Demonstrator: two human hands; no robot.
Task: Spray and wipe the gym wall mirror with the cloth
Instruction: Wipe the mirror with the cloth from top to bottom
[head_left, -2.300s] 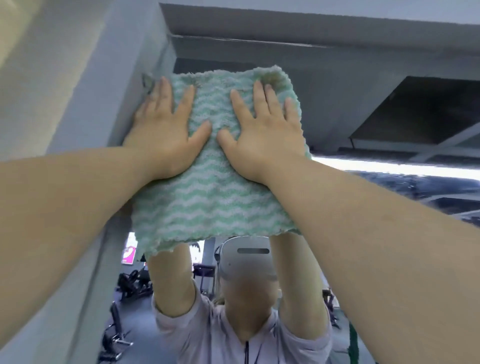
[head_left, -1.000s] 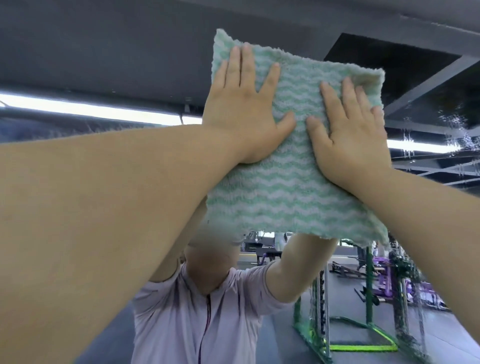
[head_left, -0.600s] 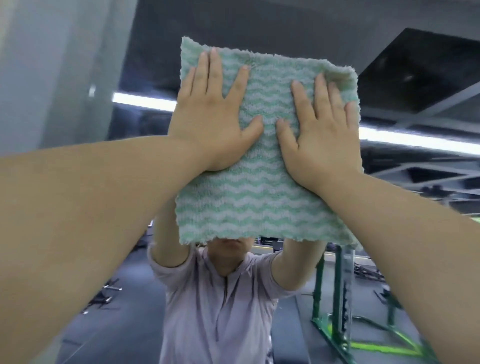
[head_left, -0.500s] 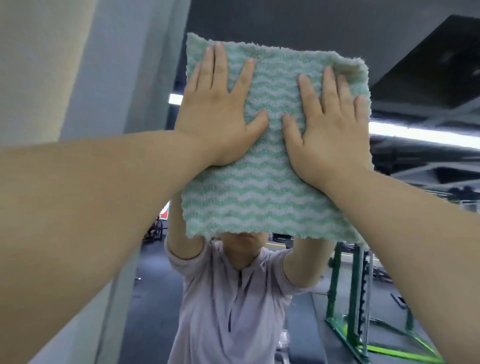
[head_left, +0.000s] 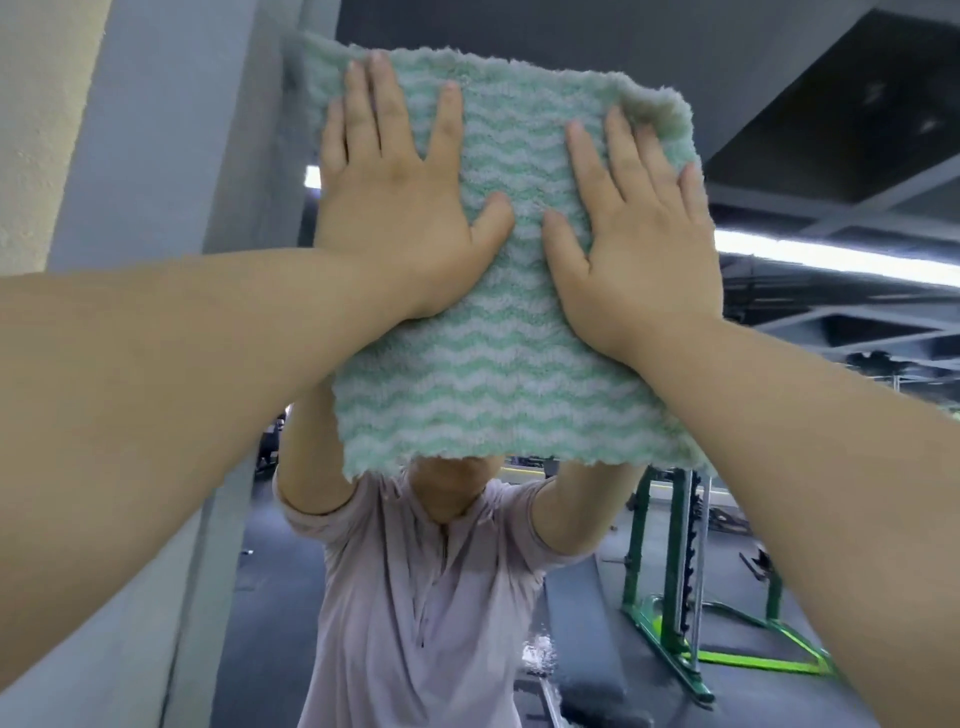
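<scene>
Left grip (head_left: 400, 208) and right grip (head_left: 639, 249) lie released, fingers straight and spread, palms pressing a cloth (head_left: 498, 374) flat against the gym wall mirror (head_left: 587, 603). Neither grip curls round the fabric. The thumbs point toward each other near the cloth's centre, with a narrow strip of pile between them.

The cloth is a fluffy square, mint green with white wavy bands running across it, and its edges are ragged with loose fleece. Its upper right corner is bunched just above the right grip's fingertips. Its upper left corner reaches the mirror's left edge, beside a grey wall (head_left: 156, 156). The lower hem hangs below both wrists and hides the reflected face.

In the glass, the person's reflection (head_left: 415, 623) wears a pale lilac short-sleeved top with a zip at the neck, and both reflected arms are raised up behind the cloth. To the right in the mirror, a green metal rack (head_left: 670, 571) stands on a dark floor and a bright strip light (head_left: 831, 260) runs under a dark ceiling.
</scene>
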